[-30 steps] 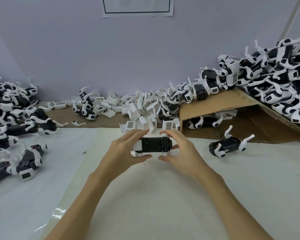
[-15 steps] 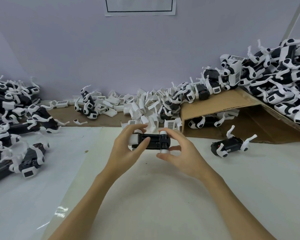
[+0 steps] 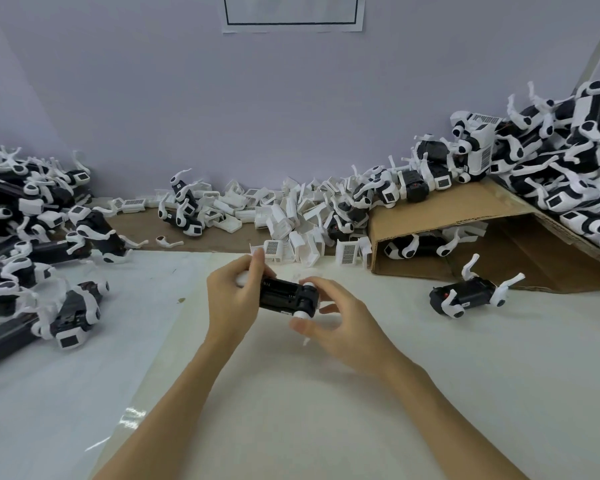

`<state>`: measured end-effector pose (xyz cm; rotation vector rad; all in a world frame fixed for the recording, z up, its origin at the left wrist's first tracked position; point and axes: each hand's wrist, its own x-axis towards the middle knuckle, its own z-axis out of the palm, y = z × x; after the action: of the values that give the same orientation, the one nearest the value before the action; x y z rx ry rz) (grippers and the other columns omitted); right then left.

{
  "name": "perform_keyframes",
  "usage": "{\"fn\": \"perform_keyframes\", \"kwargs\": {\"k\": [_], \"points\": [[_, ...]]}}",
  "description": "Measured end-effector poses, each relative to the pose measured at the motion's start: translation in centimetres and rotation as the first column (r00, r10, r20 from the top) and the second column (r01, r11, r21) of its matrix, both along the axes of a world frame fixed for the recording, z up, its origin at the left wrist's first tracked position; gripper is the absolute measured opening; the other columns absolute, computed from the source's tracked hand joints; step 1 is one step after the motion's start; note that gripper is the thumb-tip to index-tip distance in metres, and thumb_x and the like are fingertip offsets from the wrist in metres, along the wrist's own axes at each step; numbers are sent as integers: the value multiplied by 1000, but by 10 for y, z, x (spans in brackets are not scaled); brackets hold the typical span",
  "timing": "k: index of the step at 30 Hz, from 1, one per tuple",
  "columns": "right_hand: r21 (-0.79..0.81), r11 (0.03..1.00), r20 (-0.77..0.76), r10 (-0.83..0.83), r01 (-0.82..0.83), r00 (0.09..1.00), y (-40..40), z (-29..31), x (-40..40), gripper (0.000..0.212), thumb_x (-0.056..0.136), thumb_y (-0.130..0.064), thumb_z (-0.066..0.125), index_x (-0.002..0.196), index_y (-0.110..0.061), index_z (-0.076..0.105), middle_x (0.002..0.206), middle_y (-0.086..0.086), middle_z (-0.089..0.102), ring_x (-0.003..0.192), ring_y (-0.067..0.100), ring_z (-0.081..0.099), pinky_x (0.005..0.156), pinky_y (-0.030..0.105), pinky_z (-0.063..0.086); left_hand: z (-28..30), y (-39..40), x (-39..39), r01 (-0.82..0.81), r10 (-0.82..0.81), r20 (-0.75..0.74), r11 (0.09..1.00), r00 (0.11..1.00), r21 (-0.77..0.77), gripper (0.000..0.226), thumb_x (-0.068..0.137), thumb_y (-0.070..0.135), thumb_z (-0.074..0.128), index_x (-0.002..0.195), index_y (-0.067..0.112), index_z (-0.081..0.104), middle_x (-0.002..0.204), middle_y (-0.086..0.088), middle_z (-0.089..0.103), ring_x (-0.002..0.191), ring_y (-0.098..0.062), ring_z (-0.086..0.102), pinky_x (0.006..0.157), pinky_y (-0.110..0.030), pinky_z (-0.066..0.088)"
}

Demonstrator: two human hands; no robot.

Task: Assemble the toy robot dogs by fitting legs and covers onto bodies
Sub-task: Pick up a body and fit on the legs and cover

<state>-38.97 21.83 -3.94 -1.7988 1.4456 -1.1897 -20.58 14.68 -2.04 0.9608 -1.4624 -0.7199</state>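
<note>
Both hands hold a small black plastic toy dog body with white round leg joints (image 3: 289, 297) just above the white-covered counter (image 3: 326, 393), near its middle. The left hand (image 3: 232, 299) grips the body's left end, fingers curled over the top and thumb in front. The right hand (image 3: 340, 320) pinches the right end, where a white leg joint shows between thumb and fingers; its other fingers are loosely curled.

Behind the hands lies a heap of loose white plastic covers (image 3: 284, 216) along the lilac wall. To the right, a black-and-white toy dog with four white legs (image 3: 471, 294) lies on the counter beside a brown cardboard flap (image 3: 447, 209). Piles of assembled dogs fill the far left (image 3: 32, 237) and far right (image 3: 568, 161).
</note>
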Motion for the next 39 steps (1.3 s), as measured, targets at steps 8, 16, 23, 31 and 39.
{"fn": "perform_keyframes", "kwargs": {"k": [8,16,23,31,39], "points": [[-13,993,63,-118,119,991,-13,8,4,55,107,-55,36,150,-24,51,145,-11,53,135,3,49,108,26,42,0,-17,10,54,65,-383,954,922,294,50,99,39,57,57,17,73,64,-4,69,60,-20,66,63,-29,54],[-32,973,-488,-214,228,846,-62,14,-29,46,101,-33,67,143,-18,56,146,1,55,138,24,45,116,38,35,3,-24,16,150,168,-591,880,789,451,64,106,33,52,45,18,64,67,-20,71,50,-37,65,48,-32,51],[4,952,-224,-298,307,928,-53,-4,-22,36,87,-32,83,117,-30,65,114,-12,68,102,5,62,88,27,50,6,-22,15,185,210,-621,841,755,508,63,107,33,54,49,12,63,71,-24,70,51,-36,64,45,-28,49],[165,953,453,-302,254,839,-15,6,-27,38,87,-25,85,119,-30,65,93,-1,74,77,8,67,73,24,57,13,-8,2,183,176,-541,818,823,546,53,112,42,48,80,2,62,97,-28,69,68,-37,68,41,-23,50],[150,969,650,-247,197,719,-3,24,-23,28,93,-28,79,116,-20,67,88,3,72,78,15,67,67,24,54,9,1,-6,-4,93,-240,937,966,349,56,113,42,47,74,10,70,83,-7,69,91,-29,66,86,-40,50]]}}
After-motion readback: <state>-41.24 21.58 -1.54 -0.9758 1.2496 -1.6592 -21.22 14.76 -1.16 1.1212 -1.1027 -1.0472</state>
